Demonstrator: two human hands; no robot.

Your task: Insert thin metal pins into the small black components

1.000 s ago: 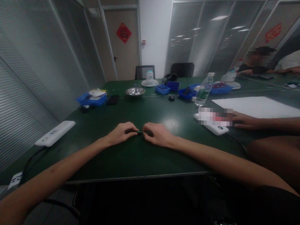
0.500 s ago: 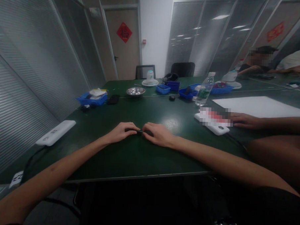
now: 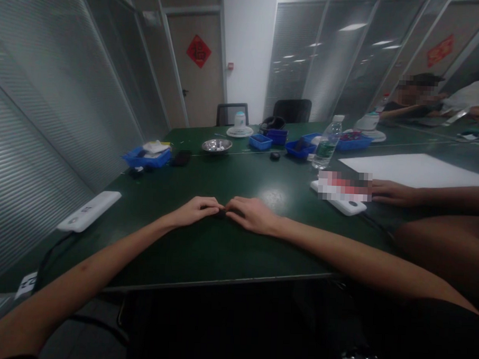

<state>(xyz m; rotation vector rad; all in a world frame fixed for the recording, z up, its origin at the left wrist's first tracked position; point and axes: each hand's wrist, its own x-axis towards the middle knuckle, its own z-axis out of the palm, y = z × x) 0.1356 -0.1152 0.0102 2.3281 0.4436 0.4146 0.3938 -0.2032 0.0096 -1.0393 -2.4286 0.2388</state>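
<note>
Small dark piece (image 3: 221, 213): centre of frame, at the meeting fingertips, mostly hidden; exact type can't tell
Left hand (image 3: 196, 210): grip pinching the piece, thumb and fingers together
Right hand (image 3: 254, 214): fingertips curled against the piece; can't tell if grip is pinched
Table (image 3: 204, 257): dark green, under both hands
White devices: left (image 3: 91, 211) and right (image 3: 353, 205) of frame
Metal bowl (image 3: 206, 147): upper middle
Bottle (image 3: 324, 151): upright, upper right

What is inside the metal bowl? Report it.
Inside the metal bowl lie small white pieces, too small to identify. Whatever is beneath the pieces is covered and cannot be seen.
</note>
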